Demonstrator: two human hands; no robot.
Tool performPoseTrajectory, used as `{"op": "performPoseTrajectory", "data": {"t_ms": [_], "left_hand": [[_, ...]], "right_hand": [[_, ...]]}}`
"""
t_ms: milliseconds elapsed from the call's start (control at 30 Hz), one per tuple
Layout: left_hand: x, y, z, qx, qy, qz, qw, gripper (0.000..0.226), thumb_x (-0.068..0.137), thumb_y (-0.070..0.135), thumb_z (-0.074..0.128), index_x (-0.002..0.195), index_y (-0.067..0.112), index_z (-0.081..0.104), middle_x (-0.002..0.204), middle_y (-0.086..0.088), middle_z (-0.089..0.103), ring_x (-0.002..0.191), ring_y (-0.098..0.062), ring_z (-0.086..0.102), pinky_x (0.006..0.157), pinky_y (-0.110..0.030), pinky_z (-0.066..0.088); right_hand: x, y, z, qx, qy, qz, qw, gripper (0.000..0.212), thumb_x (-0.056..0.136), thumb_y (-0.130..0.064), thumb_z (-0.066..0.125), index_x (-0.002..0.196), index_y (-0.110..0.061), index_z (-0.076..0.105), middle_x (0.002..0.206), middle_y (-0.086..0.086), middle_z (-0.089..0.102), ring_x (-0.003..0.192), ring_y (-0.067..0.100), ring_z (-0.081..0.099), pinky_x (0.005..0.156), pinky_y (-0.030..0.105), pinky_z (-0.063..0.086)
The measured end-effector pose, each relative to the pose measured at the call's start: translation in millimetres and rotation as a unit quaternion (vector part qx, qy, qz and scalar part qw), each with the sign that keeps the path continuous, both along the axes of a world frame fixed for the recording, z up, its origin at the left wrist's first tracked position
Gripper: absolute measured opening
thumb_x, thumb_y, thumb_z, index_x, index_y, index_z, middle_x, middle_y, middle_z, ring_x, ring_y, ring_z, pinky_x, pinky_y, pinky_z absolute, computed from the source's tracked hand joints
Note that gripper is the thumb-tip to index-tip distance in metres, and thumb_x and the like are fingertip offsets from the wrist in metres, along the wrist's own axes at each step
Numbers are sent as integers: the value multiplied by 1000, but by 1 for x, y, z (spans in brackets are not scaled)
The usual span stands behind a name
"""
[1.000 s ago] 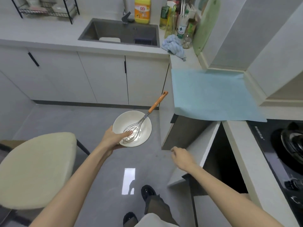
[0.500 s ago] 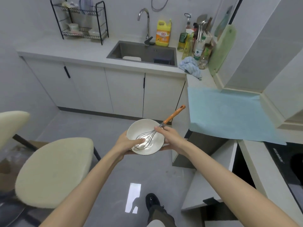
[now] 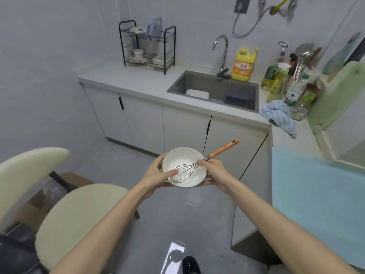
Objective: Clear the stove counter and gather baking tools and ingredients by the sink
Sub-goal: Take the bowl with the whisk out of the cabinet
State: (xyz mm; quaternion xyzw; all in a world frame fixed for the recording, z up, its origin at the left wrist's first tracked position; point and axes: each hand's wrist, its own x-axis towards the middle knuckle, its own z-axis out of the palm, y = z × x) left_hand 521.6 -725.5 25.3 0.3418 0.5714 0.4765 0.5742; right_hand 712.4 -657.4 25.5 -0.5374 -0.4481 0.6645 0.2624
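The right hand (image 3: 214, 171) is joining the left hand (image 3: 156, 175) now, both gripping the white bowl (image 3: 182, 148) with the whisk (image 3: 223, 149) lying inside, out over the floor (image 3: 177, 214), probably heading for the bench (image 3: 138, 82) by the sink (image 3: 197, 82).

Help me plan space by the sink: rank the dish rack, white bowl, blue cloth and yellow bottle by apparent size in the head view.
1. dish rack
2. white bowl, though held near the camera, which inflates it
3. blue cloth
4. yellow bottle, only slightly smaller-looking than the cloth
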Motion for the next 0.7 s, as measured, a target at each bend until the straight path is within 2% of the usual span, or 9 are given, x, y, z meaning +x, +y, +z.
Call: {"op": "performPoseTrajectory", "data": {"t_ms": [67,133,267,400,533,633,700], "left_hand": [[-8,28,6,15,-10,30,999,64,77,6,75,130,31,51,128,2,54,112,-19,59,75,-43,59],[-14,52,15,34,-7,56,998,58,79,6,74,127,32,54,127,3,54,109,-13,60,77,-45,58],[-32,100,30,57,13,102,993,51,80,11,74,123,34,58,119,4,58,106,-15,61,76,-42,59],[-65,146,36,66,63,120,989,52,79,15,75,124,36,58,117,8,61,94,-13,65,77,-38,59],[-104,191,35,75,61,158,983,47,80,14,74,123,26,62,116,8,65,86,-1,67,76,-37,59],[-144,235,28,73,51,197,976,40,81,14,73,121,19,65,117,2,66,81,-2,68,73,-38,60],[-174,267,23,66,48,212,974,39,82,14,72,120,15,65,117,-1,66,84,-4,67,70,-36,60]], "right_hand": [[-10,35,6,-3,14,6,1000,22,94,-24,58,105,-5,59,95,11,69,79,27,68,69,49,59],[-20,66,13,-8,25,12,1000,22,94,-23,58,107,-5,58,91,10,68,74,24,67,67,48,59],[-45,130,22,-8,31,34,999,26,94,-23,58,110,-3,57,103,16,65,81,28,65,64,47,59],[-81,189,27,2,29,49,998,25,94,-22,58,110,-3,57,106,16,64,76,25,65,63,47,59],[-123,244,23,0,29,64,998,16,93,-22,59,99,-7,58,104,15,65,82,28,65,71,52,58],[-164,289,19,-1,23,71,997,13,94,-22,58,94,-9,58,99,12,66,80,28,66,70,52,58],[-195,319,17,2,19,71,997,12,93,-22,59,93,-10,58,96,11,66,79,29,66,71,52,58]]}}
